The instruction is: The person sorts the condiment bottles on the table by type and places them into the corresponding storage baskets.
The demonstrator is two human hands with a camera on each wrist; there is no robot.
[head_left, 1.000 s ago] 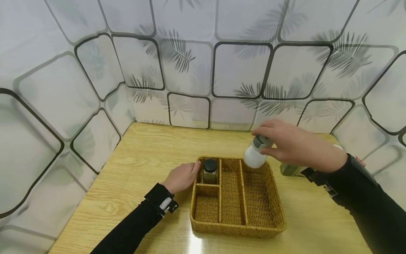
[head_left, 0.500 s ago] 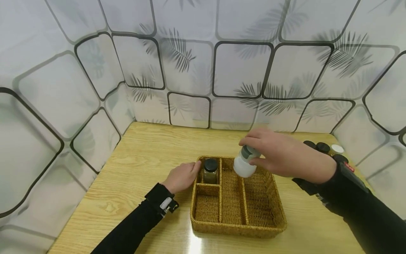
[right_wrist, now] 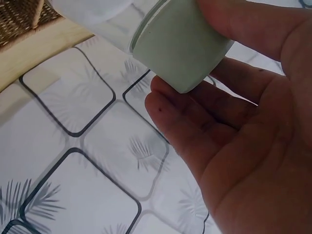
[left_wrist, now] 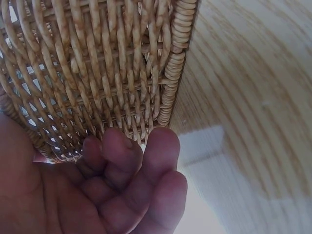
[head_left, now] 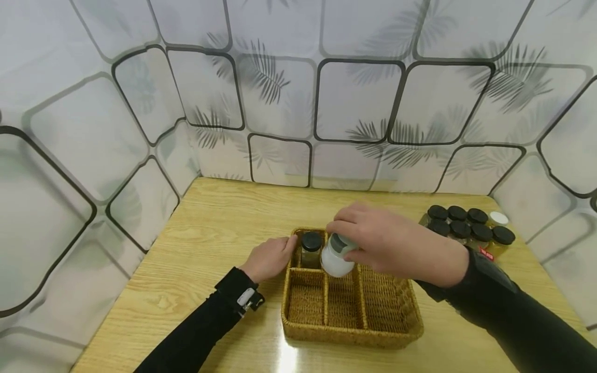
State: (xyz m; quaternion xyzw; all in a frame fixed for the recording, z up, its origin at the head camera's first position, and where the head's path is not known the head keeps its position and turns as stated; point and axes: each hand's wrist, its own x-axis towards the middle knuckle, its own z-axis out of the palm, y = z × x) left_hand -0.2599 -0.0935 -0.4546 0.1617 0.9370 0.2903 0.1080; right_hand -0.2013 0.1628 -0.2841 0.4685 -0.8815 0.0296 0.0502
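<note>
My right hand (head_left: pixel 373 241) pinches the grey-green cap (right_wrist: pixel 183 46) of a clear seasoning jar (head_left: pixel 336 260) with white contents. The jar hangs tilted over the upper part of the middle compartment, close to the divider. A woven wicker basket (head_left: pixel 350 335) with several compartments stands on the table. At its upper left corner, my left hand (head_left: pixel 268 259) holds the side; in the left wrist view, its curled fingers (left_wrist: pixel 161 151) lie against the outer wall. A black-capped jar (head_left: pixel 311 251) stands in the upper left compartment.
Several black-capped jars (head_left: pixel 459 230) stand grouped at the right of the wooden table (head_left: pixel 210 223), with one white-capped jar (head_left: pixel 498 218) among them. A patterned curtain (head_left: pixel 359 98) encloses the back and sides.
My right hand has moved left and slightly toward me with the white-filled jar, from over the right compartment to the middle one. The jars at the right have come into view. My left hand stays put.
</note>
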